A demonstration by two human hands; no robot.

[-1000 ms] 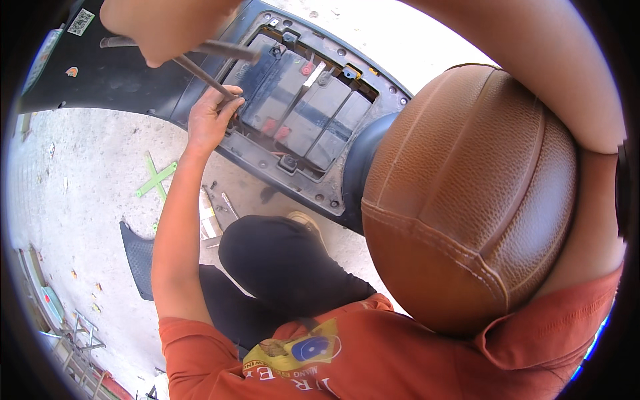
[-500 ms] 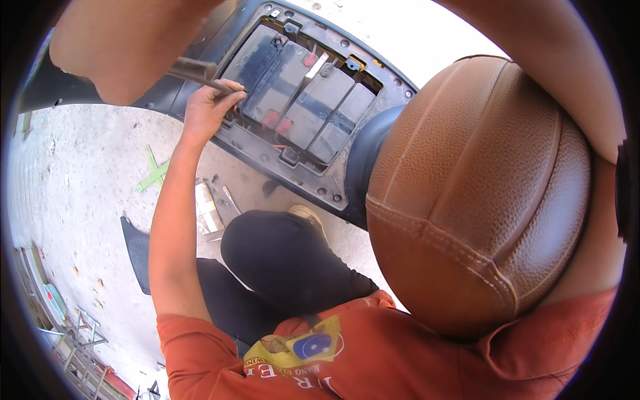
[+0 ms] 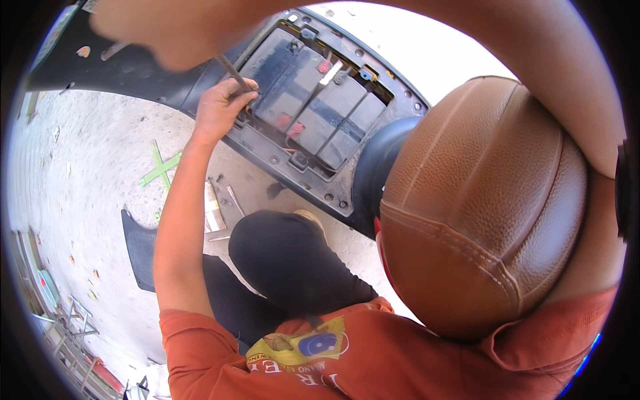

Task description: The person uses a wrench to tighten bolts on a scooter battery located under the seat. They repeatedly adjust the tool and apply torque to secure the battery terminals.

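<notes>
A scooter's floorboard point(image 3: 273, 161) has an uncovered compartment holding several dusty dark batteries point(image 3: 283, 73) with red terminal caps point(image 3: 297, 129). My left hand point(image 3: 223, 110) pinches a thin dark metal rod point(image 3: 230, 69) at the compartment's near left edge. The rod's lower tip is hidden by the fingers. Reaching across the top of the view, my right hand point(image 3: 160, 30) is closed, large and blurred, above the rod's upper end. A greyish stub point(image 3: 114, 50) shows beside it; what the fingers hold is hidden.
The scooter's brown leather seat point(image 3: 487, 193) fills the right side, close to my right arm. On the ground lie a green cross-shaped piece point(image 3: 160, 168), a black panel point(image 3: 138, 250), a slim tool point(image 3: 235, 200) and a pale package point(image 3: 212, 210). My bent knee point(image 3: 273, 247) is beside the scooter.
My right hand has shifted up and right. The rod in my left hand now stands at a steeper angle. The whole view has shifted slightly.
</notes>
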